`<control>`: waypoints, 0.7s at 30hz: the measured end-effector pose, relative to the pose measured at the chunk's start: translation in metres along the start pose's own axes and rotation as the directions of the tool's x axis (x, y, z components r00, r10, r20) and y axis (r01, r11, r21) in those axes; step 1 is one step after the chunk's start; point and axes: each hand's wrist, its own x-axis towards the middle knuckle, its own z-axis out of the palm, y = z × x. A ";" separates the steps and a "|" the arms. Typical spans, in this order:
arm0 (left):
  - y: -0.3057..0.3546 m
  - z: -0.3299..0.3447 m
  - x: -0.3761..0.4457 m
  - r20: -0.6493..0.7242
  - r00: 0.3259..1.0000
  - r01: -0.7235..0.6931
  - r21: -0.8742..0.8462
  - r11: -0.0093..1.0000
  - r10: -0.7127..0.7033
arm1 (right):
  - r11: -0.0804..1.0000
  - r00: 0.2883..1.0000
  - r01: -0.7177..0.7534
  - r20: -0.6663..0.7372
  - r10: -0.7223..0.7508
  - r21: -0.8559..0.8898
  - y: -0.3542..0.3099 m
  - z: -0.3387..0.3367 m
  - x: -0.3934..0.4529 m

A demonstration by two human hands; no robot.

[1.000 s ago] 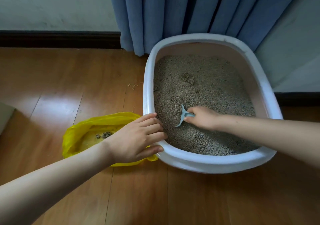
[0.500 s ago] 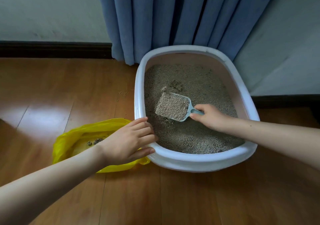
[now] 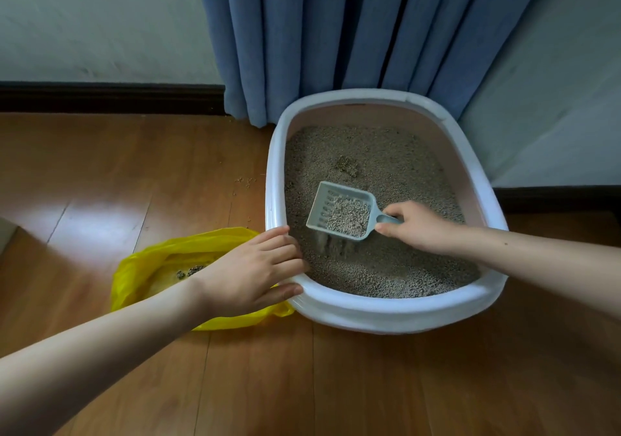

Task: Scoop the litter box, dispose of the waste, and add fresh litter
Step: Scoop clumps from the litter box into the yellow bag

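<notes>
Sifting step: right hand (image 3: pixel 420 225) holds scoop (image 3: pixel 342 215) over box (image 3: pixel 386 311), left hand (image 3: pixel 250 274) steadies rim; next, tip clumps into bag (image 3: pixel 141 267)

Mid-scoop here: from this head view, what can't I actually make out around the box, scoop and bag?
- Yellow bag, head view: its near right part and much of its inside are hidden by the left hand and forearm.
- Scoop handle: mostly hidden inside the right hand.
- Grains falling under the scoop: blurred; clumps cannot be told from clean litter.
- Dark clump in the litter box: too small to identify.
- Fresh litter supply: not in view.
</notes>
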 end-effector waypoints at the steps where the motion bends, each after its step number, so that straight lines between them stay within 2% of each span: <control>1: 0.000 0.000 0.000 0.003 1.000 0.002 0.001 1.000 -0.002 | 1.000 1.000 -0.001 -0.011 0.001 0.007 0.001 -0.001 0.000; 7: 0.000 0.001 0.001 -0.001 1.000 -0.003 0.000 1.000 0.003 | 0.997 1.000 0.003 0.021 -0.002 -0.080 0.004 -0.008 -0.001; 10: -0.001 0.001 0.002 0.004 1.000 -0.009 -0.004 1.000 0.009 | 0.981 1.000 -0.001 0.026 0.006 -0.192 0.007 -0.019 -0.001; 16: -0.010 -0.004 0.005 0.032 0.999 -0.025 -0.064 0.998 0.028 | 0.929 0.998 -0.023 -0.055 0.003 -0.369 0.016 -0.059 0.012; 21: -0.027 -0.013 0.021 0.012 1.000 0.017 -0.029 0.999 -0.016 | 0.770 0.997 -0.054 -0.072 0.010 -0.636 0.017 -0.094 0.032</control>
